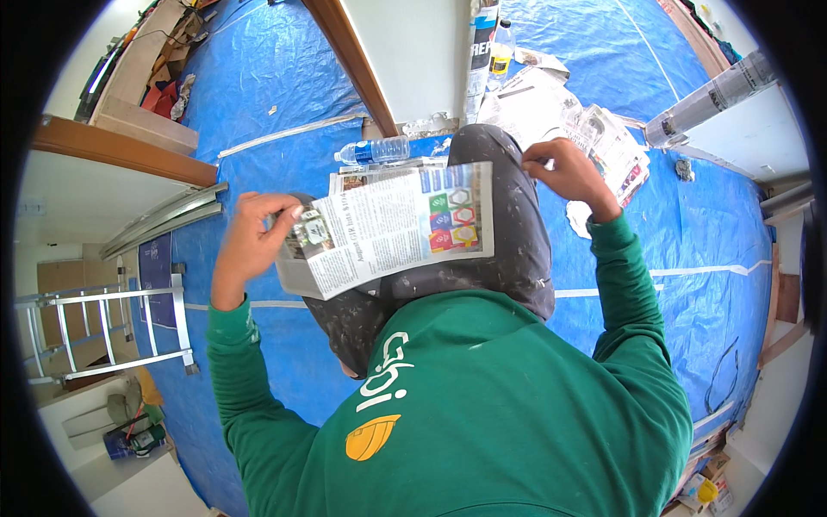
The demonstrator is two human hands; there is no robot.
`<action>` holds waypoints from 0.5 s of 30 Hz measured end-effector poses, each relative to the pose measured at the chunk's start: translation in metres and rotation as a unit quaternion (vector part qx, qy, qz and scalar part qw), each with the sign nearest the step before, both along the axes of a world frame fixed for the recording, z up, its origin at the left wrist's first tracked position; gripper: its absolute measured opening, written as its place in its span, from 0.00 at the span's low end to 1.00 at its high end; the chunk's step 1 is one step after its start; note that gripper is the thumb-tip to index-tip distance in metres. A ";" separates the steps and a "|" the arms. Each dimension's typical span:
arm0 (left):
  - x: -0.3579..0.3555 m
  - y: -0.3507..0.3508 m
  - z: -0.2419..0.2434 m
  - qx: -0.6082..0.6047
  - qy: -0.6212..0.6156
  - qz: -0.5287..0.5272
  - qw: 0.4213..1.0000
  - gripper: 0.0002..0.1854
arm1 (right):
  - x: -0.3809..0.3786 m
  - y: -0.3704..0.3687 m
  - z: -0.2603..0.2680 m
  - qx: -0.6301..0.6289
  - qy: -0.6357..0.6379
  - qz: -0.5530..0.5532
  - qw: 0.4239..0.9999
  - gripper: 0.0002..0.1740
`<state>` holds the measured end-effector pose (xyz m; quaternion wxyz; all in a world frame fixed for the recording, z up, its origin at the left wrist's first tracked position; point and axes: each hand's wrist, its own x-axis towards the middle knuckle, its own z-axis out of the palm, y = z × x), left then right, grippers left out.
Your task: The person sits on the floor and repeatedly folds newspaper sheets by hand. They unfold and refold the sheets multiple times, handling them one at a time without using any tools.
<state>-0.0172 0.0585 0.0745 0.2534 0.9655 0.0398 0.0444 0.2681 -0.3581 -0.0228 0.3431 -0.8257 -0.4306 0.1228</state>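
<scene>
A folded newspaper sheet point(387, 226) lies tilted across my dark, paint-spotted trousers point(517, 226). My left hand point(252, 232) grips its left edge, the thumb on top and the fingers partly hidden. To the right of the sheet, my right hand point(568, 171) hovers by my right knee with its fingers curled in. A gap separates those fingertips from the paper's right edge, and nothing shows between them. More newspaper point(345, 182) peeks out beyond the sheet, partly covered by it.
Blue plastic sheeting point(646, 239) covers the floor. Past my knees lie a plastic bottle point(375, 152) and loose newspapers point(549, 106); a yellow-labelled bottle point(501, 55) stands beside a newspaper-wrapped post point(479, 64). Another wrapped post point(711, 97) is at right. An aluminium ladder point(123, 329) is at left.
</scene>
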 end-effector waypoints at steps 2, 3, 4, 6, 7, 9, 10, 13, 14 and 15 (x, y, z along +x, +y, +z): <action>0.000 0.002 0.006 -0.004 0.000 0.006 1.000 0.11 | 0.002 -0.015 0.016 -0.039 0.060 -0.077 0.994 0.12; 0.001 0.002 0.011 -0.006 -0.001 0.010 1.000 0.11 | 0.001 -0.016 0.025 -0.062 0.020 -0.112 0.992 0.11; 0.005 0.000 0.012 0.000 -0.012 -0.011 1.000 0.10 | -0.002 -0.012 0.034 0.006 -0.031 -0.084 0.996 0.10; 0.016 -0.010 0.013 0.016 -0.040 -0.058 0.997 0.10 | -0.014 0.004 0.053 0.078 -0.109 -0.080 0.988 0.09; 0.020 -0.017 0.015 0.027 -0.036 -0.064 0.997 0.09 | -0.021 0.020 0.061 0.101 -0.167 -0.050 0.979 0.09; 0.026 -0.031 0.018 0.054 -0.047 -0.088 0.994 0.08 | -0.045 0.059 0.072 0.140 -0.151 0.015 0.978 0.14; 0.028 -0.038 0.021 0.062 -0.057 -0.094 0.992 0.08 | -0.060 0.080 0.074 0.147 -0.181 0.051 0.971 0.16; 0.025 -0.053 0.033 0.085 -0.069 -0.104 0.988 0.05 | -0.099 0.139 0.077 0.209 -0.151 0.129 0.957 0.17; 0.023 -0.055 0.036 0.092 -0.076 -0.101 0.988 0.05 | -0.107 0.154 0.079 0.240 -0.136 0.153 0.949 0.16; 0.021 -0.057 0.040 0.097 -0.082 -0.097 0.987 0.05 | -0.113 0.166 0.079 0.243 -0.124 0.156 0.949 0.14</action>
